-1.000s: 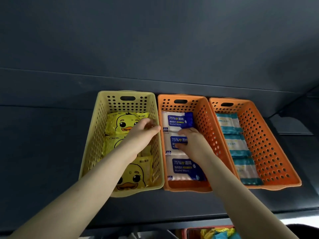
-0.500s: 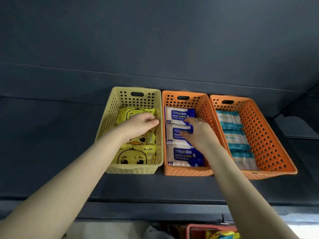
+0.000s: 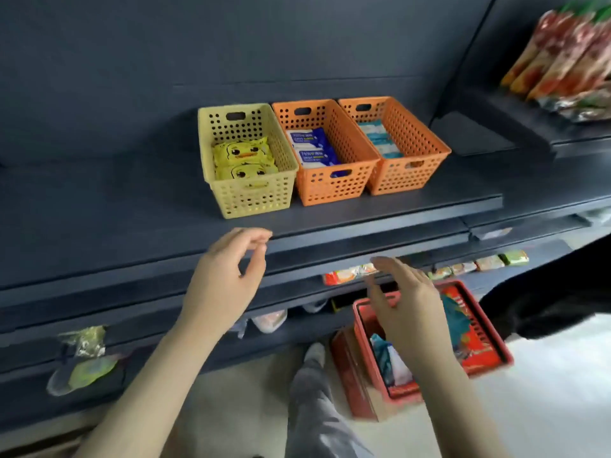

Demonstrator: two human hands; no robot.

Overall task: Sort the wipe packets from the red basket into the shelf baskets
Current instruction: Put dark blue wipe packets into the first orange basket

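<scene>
Both hands are empty and between trips. The left hand [image 3: 224,285] hangs with its fingers loosely curled, thumb near the forefinger, pinching nothing. The right hand [image 3: 406,312] is spread flat with the fingers straight.

Up and beyond the left fingertips, three baskets stand side by side on the shelf [image 3: 363,213], and each already holds one kind of packet. The yellow basket [image 3: 254,196] has duck packets [image 3: 243,153], the middle orange basket [image 3: 330,190] has blue packets [image 3: 314,148], and the right orange basket [image 3: 403,180] has teal packets [image 3: 380,140]. So a good share of the sorting looks done.

It is not finished, though. Directly under the right fingers sits the red basket [image 3: 401,391] on the floor, with a few loose packets [image 3: 391,358] left in it, teal and white as far as the blur allows. How many there are I cannot tell. The likely next step is a reach down for one of them.

Little of the writing can be read. The front blue packet shows what looks like "75%" — the smaller lines below it are smeared. The yellow packets carry a cartoon duck face, with no legible name. Print in the red basket and on the snack bags [image 3: 568,54], far right of the right fingertips, is too blurred to make out.
</scene>
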